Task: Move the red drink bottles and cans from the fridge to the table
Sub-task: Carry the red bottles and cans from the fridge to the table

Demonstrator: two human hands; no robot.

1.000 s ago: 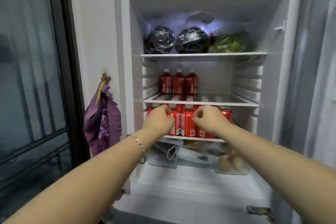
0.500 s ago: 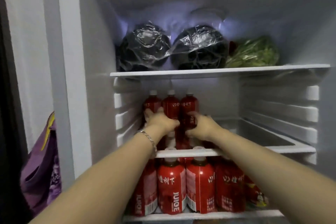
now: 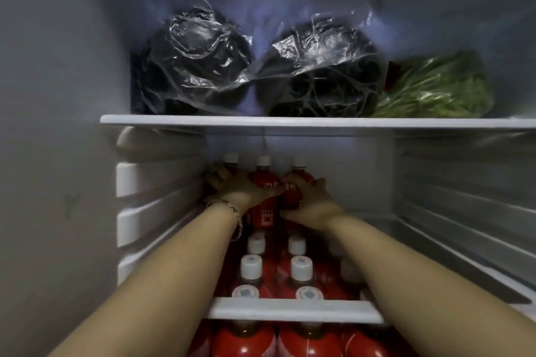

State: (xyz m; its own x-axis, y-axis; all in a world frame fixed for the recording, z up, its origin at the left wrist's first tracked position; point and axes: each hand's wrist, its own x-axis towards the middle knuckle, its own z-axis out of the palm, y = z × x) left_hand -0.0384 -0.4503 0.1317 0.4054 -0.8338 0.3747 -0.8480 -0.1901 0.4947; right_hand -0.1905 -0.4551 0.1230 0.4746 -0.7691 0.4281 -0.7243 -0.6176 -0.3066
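step: grasp phase inside the fridge; no lift visible yet
task things: three red plastic drink bottles with white caps in a row at the back of the glass middle shelf (image 3: 290, 310): left back bottle (image 3: 230, 158), middle back bottle (image 3: 262, 211), right back bottle (image 3: 294, 181)
left hand: left hand (image 3: 232, 187) has its fingers curled round the left back bottle and its thumb side against the middle back bottle; thin metal bracelet (image 3: 229, 206) on the wrist
right hand: right hand (image 3: 311, 201) is wrapped round the right back bottle from its right side, fingers over the shoulder
contact: all three bottles stand upright and touch each other, squeezed between the two hands
more stock: red white-capped bottles on the lower shelf (image 3: 301, 268), seen through the glass, packed in rows; cans not made out here
upper shelf: white upper shelf (image 3: 290, 122) carries two dark round lumps in clear plastic bags (image 3: 191, 66) and a bag of green leafy vegetables (image 3: 435, 90)
table: not in view, so how many are already moved can't be told
progress guess: early or middle, plenty of red bottles left in the fridge
next move: likely draw the gripped bottles forward along the shelf, keep them low under the upper shelf, then carry them out to the table
needs: firm squeeze so the middle back bottle doesn't slip out between the hands
risk: middle one is held only by side pressure and may drop
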